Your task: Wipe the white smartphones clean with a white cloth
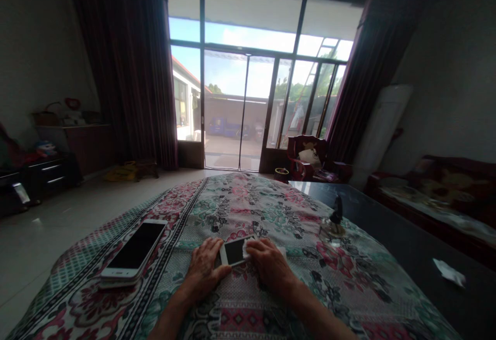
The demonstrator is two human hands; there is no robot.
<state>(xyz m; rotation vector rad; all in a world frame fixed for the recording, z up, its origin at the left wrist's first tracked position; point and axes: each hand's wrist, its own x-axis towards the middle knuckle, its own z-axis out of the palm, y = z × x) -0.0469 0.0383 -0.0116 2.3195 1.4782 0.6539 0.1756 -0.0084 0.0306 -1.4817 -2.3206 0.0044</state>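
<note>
A small white smartphone (234, 252) with a dark screen lies on the patterned tablecloth (240, 298) in front of me. My left hand (205, 265) grips its left end, with the thumb along the near edge and the fingers at the far side. My right hand (269, 262) presses a crumpled white tissue (245, 249) onto the right part of the screen, its fingers bent over the tissue. The phone's right end is hidden under that hand. To the left lies a larger white smartphone (135, 249), screen up, on top of another pale, flat object.
A small dark figurine (338, 215) on a round base stands to the right on the cloth. A crumpled white paper (449, 273) lies on the dark tabletop (411, 231) farther right. Beyond the table are a wooden armchair (308, 156) and glass doors (240, 112).
</note>
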